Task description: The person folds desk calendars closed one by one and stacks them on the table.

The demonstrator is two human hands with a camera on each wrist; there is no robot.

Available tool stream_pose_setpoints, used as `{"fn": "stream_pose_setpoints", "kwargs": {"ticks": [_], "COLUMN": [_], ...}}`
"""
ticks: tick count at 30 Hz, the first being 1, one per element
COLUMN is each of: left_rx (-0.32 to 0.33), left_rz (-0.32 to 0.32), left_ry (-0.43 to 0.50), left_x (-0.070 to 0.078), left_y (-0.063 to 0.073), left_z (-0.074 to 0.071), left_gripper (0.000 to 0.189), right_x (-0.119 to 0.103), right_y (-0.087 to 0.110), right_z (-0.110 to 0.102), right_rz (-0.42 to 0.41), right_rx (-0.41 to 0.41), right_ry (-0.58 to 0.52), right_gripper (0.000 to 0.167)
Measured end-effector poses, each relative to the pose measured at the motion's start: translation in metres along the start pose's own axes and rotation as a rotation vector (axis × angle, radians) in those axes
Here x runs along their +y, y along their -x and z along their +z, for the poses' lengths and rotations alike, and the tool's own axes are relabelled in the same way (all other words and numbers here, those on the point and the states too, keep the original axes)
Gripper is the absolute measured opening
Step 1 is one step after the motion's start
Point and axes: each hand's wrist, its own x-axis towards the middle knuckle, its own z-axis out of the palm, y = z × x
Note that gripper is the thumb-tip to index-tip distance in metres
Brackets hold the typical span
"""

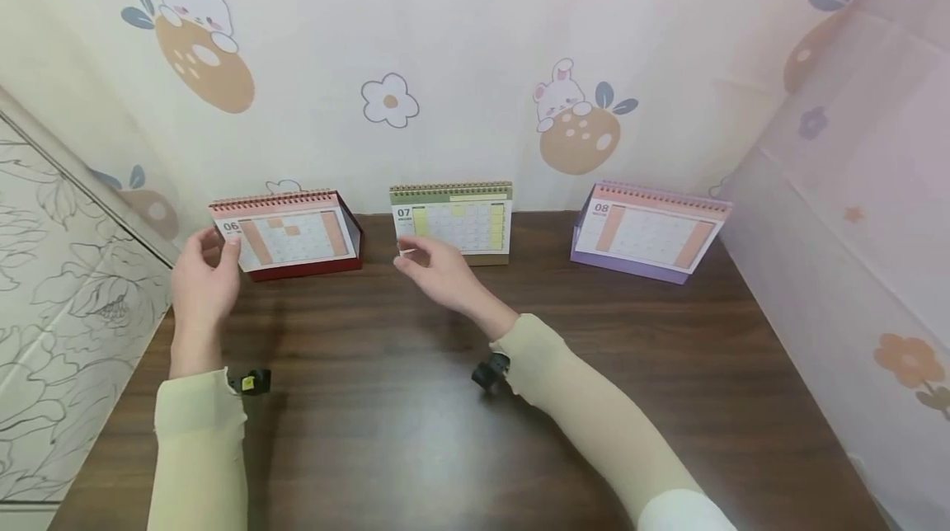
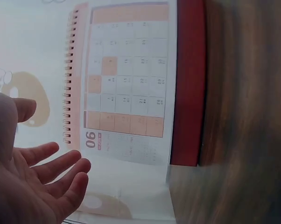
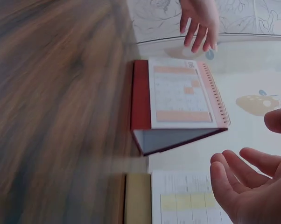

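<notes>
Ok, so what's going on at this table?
A person has both hands up by a row of spiral-bound desk calendars standing on the wooden table. The left hand is beside the left end of the red-based 06 calendar, and the right hand is near the left side of the green-topped 07 calendar. Both hands are open and grip nothing. The purple-based 08 calendar stands angled at the right, with no hand on it.

Red-based calendar [image 3: 180, 95] stands tented on wood table [image 3: 61, 116], left of a cropped yellow-marked calendar [image 3: 182, 203]. Left hand [image 3: 201, 16] past the red one's left end. Right hand [image 3: 255, 189], fingers loosely bent, overlaps the yellow one; contact unclear.
</notes>
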Motion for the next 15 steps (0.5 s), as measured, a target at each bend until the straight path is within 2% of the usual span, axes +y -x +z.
{"fn": "stream_pose_setpoints", "kwargs": {"ticks": [6,12,15], "left_rx": [-0.024,-0.024,-0.029], "left_rz": [-0.129,-0.192,-0.222], "left_ry": [0.102,0.163,0.213], "left_x": [-0.001,-0.003,-0.003], "left_y": [-0.019,-0.035,-0.045], "left_z": [-0.002,-0.001,0.004], "left_gripper": [0.07,0.078,0.078], "right_x": [-0.018,-0.024,-0.022], "right_y": [-0.024,-0.049,-0.061], "right_z": [0.014,0.026,0.028], "right_rz": [0.072,0.14,0.144], "right_rx": [-0.022,-0.03,-0.039], "right_ry": [-0.084,-0.164,-0.147], "right_gripper": [0.053,0.056,0.06]}}
